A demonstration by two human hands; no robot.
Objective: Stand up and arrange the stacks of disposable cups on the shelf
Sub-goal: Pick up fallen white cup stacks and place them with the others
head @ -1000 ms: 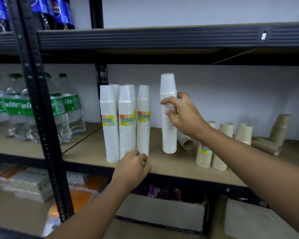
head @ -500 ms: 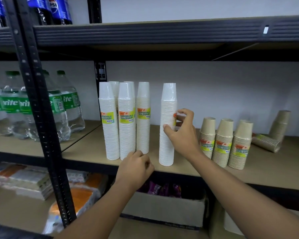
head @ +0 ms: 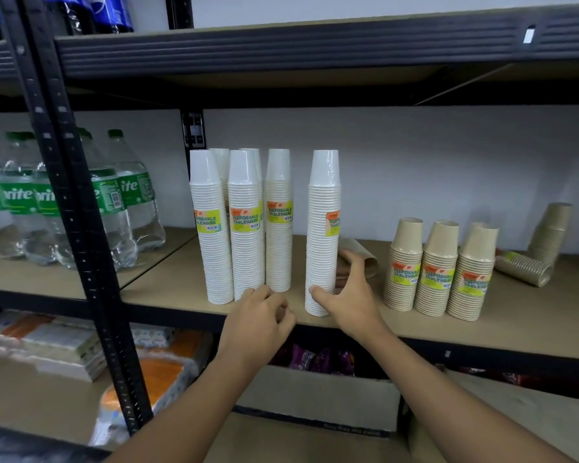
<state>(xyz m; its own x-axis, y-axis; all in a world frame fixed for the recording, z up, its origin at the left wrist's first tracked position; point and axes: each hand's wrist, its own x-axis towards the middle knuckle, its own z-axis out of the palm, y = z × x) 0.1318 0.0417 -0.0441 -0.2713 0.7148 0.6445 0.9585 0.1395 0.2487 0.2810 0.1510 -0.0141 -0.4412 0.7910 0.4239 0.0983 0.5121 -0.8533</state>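
Several tall white cup stacks [head: 244,228] stand grouped at the left of the wooden shelf [head: 532,312]. One more white cup stack [head: 323,228] stands alone to their right, near the front edge. My right hand [head: 351,295] wraps its base, thumb in front and fingers behind. My left hand [head: 258,319] is curled loosely at the shelf edge in front of the group and holds nothing. Three short brown cup stacks [head: 438,272] stand upright to the right. A brown stack [head: 522,267] lies on its side, another [head: 552,232] leans at the wall, and one more [head: 365,255] lies behind my right hand.
A black upright post [head: 77,212] separates this bay from Sprite bottles [head: 47,212] on the left. The upper shelf [head: 315,48] hangs low above the tall stacks. A cardboard box [head: 315,396] and packaged goods sit below.
The lone white stack has come down from the air onto the shelf. My right hand slid from its middle to its base. Three brown stacks are now unhidden.
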